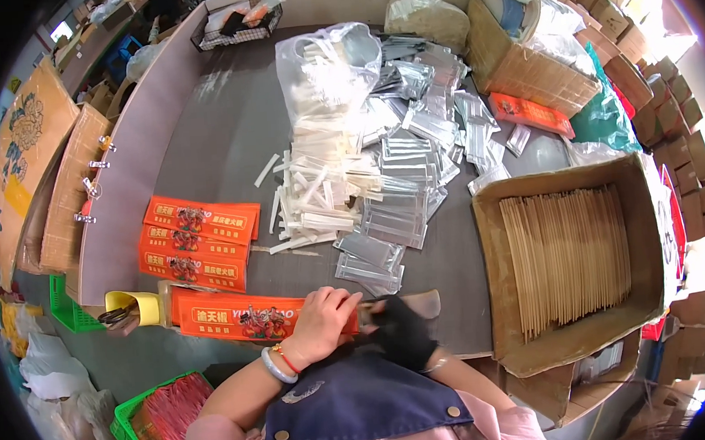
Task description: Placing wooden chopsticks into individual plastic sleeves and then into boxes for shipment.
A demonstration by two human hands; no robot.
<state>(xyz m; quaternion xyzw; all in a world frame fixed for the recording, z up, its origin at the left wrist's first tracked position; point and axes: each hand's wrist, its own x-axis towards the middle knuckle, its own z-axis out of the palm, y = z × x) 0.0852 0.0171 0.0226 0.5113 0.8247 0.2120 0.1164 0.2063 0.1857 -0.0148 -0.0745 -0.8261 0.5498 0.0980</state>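
Orange printed paper sleeves (232, 314) lie along the table's near edge in front of me. My left hand (321, 327), bare and with bracelets at the wrist, is closed over their right end. Just beside it, my right hand (401, 331) in a black glove is curled at the end of the sleeves; what its fingers hold is hidden. A tan, rounded piece (424, 304) shows past the right hand. Farther left, more orange sleeves (199, 243) are fanned in overlapping rows. Beyond my hands lie a pile of white paper-wrapped sticks (318, 198) and several silvery flat packets (401, 208).
At right stands a cardboard box (500, 291) of wooden chopsticks (568, 258). A yellow cup (142, 307) with scissors sits at the left edge. A clear plastic bag (325, 66) lies on the pile, and a green crate (126, 432) is at lower left. Raised boards border the table.
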